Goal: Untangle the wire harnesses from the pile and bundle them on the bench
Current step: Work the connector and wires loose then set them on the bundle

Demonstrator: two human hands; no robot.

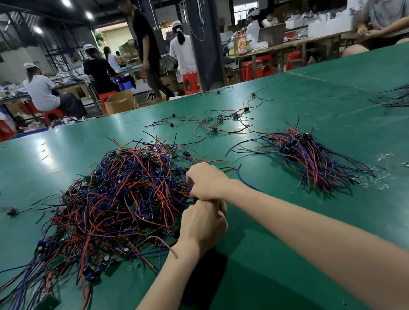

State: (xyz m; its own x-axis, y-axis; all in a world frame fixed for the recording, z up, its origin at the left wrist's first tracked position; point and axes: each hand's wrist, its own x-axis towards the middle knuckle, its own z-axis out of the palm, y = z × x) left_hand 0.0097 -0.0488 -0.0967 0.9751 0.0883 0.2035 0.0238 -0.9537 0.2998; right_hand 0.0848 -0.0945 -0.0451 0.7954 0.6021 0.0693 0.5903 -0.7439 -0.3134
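I have both hands at the near right rim of the pile (123, 196), and the two are touching, the right hand (208, 181) just beyond the left hand (202, 226). The right hand's fingers are curled down onto the red and blue wires at the rim and seem to pinch a few of them. The left hand shows me only its back. Its fingers are folded under, and I cannot tell what they hold, if anything. The tangle lies wholly to the left of the grip and a little farther out, so I judge that a harness should come free with a pull to the right and toward me, away from the mass. The bundle (304, 153) lies to the right on the green bench (347, 225), well apart from the hands, with its dark connectors gathered at the far end and its wire tails fanning toward the near right. Its long axis therefore runs from far left to near right. The right hand is the nearer one to it, so I would carry a freed harness over with that hand, connector end leading, while the left steadies the tangle. A few loose harnesses (219, 122) lie scattered farther out
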